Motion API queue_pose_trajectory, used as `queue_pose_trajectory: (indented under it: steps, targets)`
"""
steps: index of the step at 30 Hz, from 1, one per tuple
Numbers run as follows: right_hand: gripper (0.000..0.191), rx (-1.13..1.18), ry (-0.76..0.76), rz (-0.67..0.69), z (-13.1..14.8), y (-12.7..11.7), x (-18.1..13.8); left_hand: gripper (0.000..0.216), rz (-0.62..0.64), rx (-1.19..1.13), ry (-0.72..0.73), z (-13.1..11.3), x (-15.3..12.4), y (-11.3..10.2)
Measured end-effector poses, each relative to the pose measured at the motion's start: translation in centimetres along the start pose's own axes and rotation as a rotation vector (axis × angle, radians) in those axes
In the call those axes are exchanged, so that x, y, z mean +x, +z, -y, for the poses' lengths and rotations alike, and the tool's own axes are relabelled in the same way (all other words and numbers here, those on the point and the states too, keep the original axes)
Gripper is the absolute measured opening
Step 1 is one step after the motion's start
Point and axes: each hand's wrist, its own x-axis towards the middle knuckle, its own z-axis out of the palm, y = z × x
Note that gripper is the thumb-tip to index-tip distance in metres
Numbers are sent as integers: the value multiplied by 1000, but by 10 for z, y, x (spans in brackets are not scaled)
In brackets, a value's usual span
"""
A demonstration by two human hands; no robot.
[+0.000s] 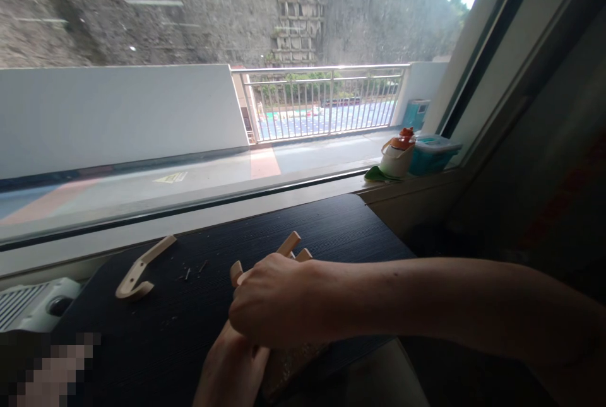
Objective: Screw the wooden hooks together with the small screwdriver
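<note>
My right hand (269, 296) reaches in from the right and is closed, its knuckles up; its fingers and whatever they grip are hidden. Beneath it, my left hand (239, 353) comes up from the bottom edge, with its fingers covered by the right. Pale wooden pieces (290, 243) stick out behind and beside my right hand; one curved end (235, 272) shows at its left. Farther left on the dark table (189, 331) lies a separate bent wooden hook (139, 268) with holes in it. Small screws (187, 274) lie between the hook and my hands.
A window sill (303, 195) runs along the table's far edge. On it, at the right, stand a white bottle with an orange cap (396, 158) and a teal lidded box (433, 153). A pale slatted object (38, 306) sits left of the table. A brown block (293, 369) lies below my hands.
</note>
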Motion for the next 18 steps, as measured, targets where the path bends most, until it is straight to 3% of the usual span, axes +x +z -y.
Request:
queue_pose_trajectory:
  steps: [3,7,13,18]
  targets:
    - [10,-20,-8,115,1,-9,-2,41,52,-5,10,4,-7,-4]
    - [15,16,-17,168,-4,-17,-2,30,139,21,32,0,-8,-10]
    - [17,36,62,187,-12,-22,-3,22,135,22,133,-9,-7,-16]
    - [15,15,30,148,-2,-29,-10,11,129,-19,37,-4,-8,-11]
